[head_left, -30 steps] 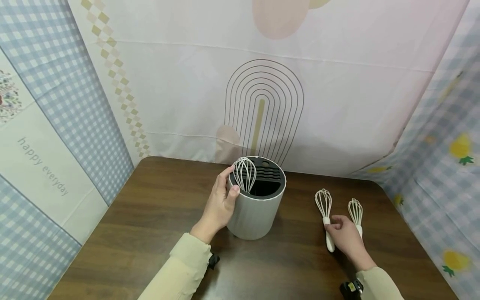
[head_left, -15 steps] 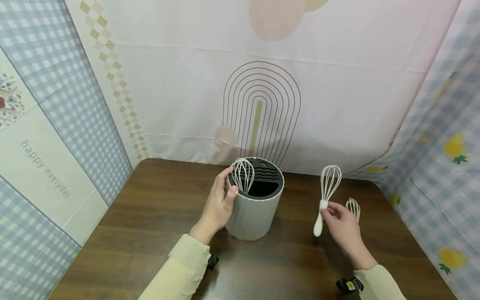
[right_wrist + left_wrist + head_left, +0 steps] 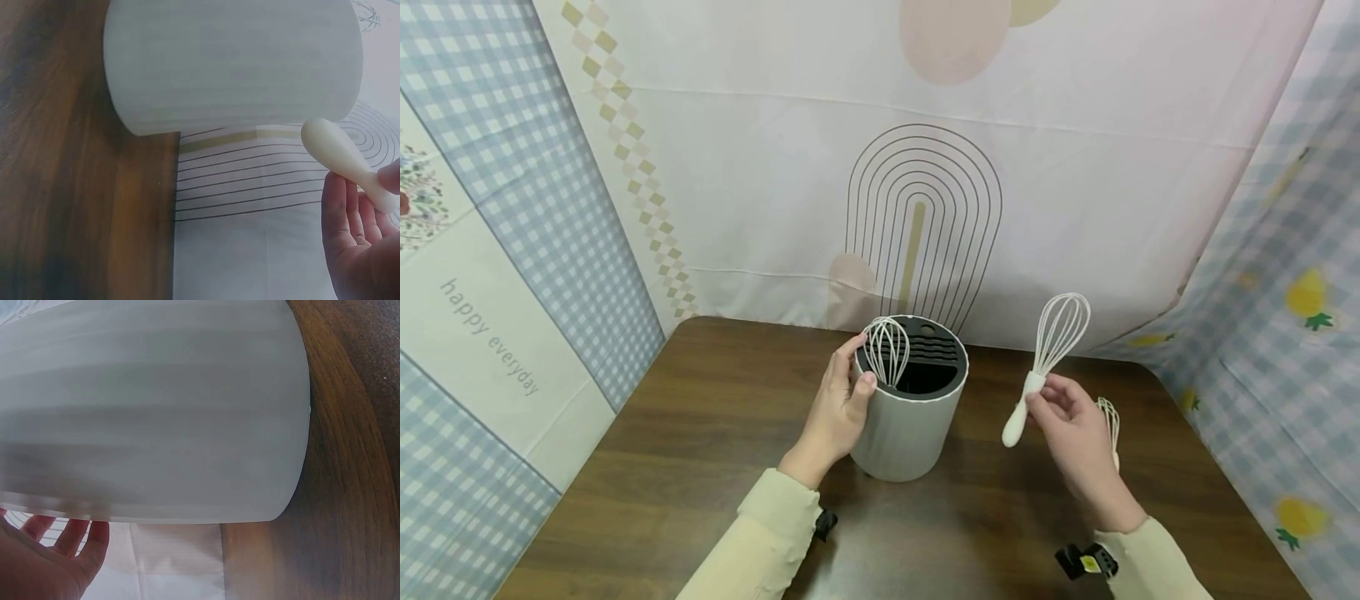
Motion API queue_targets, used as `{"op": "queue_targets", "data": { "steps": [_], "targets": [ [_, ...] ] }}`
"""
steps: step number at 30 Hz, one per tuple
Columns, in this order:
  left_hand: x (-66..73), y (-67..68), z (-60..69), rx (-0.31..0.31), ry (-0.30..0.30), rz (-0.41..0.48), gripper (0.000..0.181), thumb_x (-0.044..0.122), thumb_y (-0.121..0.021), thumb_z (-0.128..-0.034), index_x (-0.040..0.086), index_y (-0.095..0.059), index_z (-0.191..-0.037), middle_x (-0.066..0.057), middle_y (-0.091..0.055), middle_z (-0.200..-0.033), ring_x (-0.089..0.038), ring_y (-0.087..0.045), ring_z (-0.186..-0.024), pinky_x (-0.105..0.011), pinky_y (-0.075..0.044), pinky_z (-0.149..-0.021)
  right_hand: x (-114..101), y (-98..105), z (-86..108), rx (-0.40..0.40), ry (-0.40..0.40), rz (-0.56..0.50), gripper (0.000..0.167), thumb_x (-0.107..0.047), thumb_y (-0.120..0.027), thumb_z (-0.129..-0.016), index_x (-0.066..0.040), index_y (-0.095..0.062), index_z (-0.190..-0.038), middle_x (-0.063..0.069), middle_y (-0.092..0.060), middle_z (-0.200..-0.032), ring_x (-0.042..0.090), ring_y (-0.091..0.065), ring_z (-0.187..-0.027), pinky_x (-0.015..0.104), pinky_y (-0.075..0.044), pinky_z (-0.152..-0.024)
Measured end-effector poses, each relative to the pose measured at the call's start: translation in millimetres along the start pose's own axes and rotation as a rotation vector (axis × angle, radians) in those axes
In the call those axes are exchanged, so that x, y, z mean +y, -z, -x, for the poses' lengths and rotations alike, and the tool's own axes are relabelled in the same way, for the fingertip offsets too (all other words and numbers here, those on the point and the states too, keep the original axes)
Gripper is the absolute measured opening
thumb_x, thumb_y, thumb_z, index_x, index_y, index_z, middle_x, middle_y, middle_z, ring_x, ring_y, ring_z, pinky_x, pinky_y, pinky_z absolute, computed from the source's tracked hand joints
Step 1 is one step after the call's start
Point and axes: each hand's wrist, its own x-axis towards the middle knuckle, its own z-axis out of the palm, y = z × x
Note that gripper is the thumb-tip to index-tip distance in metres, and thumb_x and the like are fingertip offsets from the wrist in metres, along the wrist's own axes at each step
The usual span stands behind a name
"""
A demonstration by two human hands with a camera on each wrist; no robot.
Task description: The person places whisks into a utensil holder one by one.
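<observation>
A light grey, ribbed utensil holder (image 3: 901,442) with a black slotted top stands upright on the table. My left hand (image 3: 837,408) holds its left side near the rim. In the left wrist view, that hand's fingers (image 3: 94,547) lie against the wall. Out of the holder's opening sticks the wire head of a white whisk (image 3: 887,354); its handle is hidden inside. To the right, my right hand (image 3: 1078,437) pinches a second whisk (image 3: 1017,423) by the handle, tilted with wires up, above the table. A third whisk (image 3: 1108,417) lies behind that hand, partly covered.
The brown wooden table (image 3: 722,467) ends at a printed white cloth (image 3: 760,192) behind the holder. Checked cloths hang at the left (image 3: 587,275) and right (image 3: 1262,375). A black wrist device (image 3: 1086,561) sits on the right wrist.
My right hand has lifted the second whisk off the table and carried it up and a little left, turning its handle toward the holder. The left hand stays on the holder.
</observation>
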Motion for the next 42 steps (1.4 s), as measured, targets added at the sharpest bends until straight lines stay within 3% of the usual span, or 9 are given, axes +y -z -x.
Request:
{"op": "queue_targets", "data": {
  "steps": [6, 17, 30, 42],
  "targets": [
    [-0.7, -0.9, -0.3, 0.005, -0.010, 0.001, 0.057, 0.055, -0.037, -0.0974, 0.029, -0.030, -0.148, -0.009, -0.040, -0.144, -0.024, -0.045, -0.123, -0.048, -0.038, -0.099, -11.1, -8.0, -2.5, -0.009, 0.032, -0.092, 0.032, -0.006, -0.064, -0.092, 0.005, -0.049, -0.118, 0.008, -0.057, -0.101, 0.009, -0.065, -0.086, 0.025, -0.053, -0.074],
    [1.3, 0.0, -0.4, -0.001, -0.004, 0.008, 0.057, 0.055, -0.037, -0.0975, 0.029, -0.029, -0.148, -0.010, -0.038, -0.145, -0.025, -0.044, -0.124, -0.048, -0.038, -0.099, -30.3, -23.9, -6.3, -0.016, 0.110, -0.143, 0.032, -0.005, -0.066, -0.091, 0.005, -0.054, -0.119, 0.007, -0.061, -0.101, 0.011, -0.065, -0.089, 0.026, -0.053, -0.076],
    [2.0, 0.7, 0.4, -0.002, 0.003, 0.006, 0.059, 0.057, -0.036, -0.0975, 0.027, -0.030, -0.148, -0.011, -0.039, -0.145, -0.026, -0.045, -0.123, -0.049, -0.038, -0.099, -50.2, -52.5, -10.5, -0.021, 0.191, -0.242, 0.035, -0.003, -0.061, -0.093, 0.003, -0.049, -0.125, 0.019, -0.056, -0.109, 0.020, -0.063, -0.092, 0.031, -0.053, -0.078],
    [2.5, 0.3, 0.7, 0.004, 0.002, 0.003, 0.057, 0.054, -0.037, -0.0975, 0.028, -0.030, -0.148, -0.010, -0.040, -0.144, -0.026, -0.045, -0.122, -0.049, -0.038, -0.098, -60.8, -55.9, -10.4, -0.008, 0.251, -0.315, 0.036, -0.004, -0.063, -0.092, 0.002, -0.048, -0.124, 0.017, -0.057, -0.108, 0.023, -0.063, -0.092, 0.032, -0.053, -0.078]
  ]
}}
